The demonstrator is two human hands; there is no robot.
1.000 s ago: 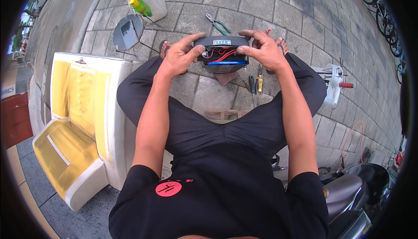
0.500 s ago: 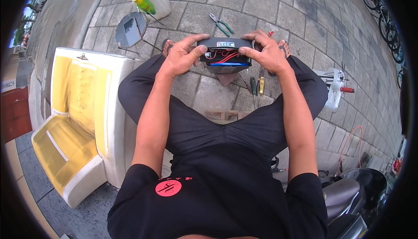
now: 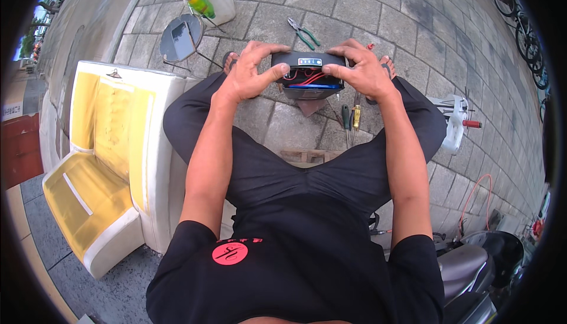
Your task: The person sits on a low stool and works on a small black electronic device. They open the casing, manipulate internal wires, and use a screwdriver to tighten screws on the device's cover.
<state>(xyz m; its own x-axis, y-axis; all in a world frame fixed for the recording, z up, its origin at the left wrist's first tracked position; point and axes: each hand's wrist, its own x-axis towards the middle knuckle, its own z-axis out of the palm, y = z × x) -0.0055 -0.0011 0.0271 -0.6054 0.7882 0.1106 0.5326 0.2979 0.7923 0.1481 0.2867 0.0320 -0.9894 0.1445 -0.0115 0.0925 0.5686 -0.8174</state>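
Left hand and right hand grip the lid by its ends, at the open box's far side. Careful now: pressed down unevenly, it could pinch those loose red wires!

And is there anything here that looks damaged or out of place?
The black case between the left hand and right hand is open, its red wires exposed. The yellow chair at left looks odd outdoors and seems stained.
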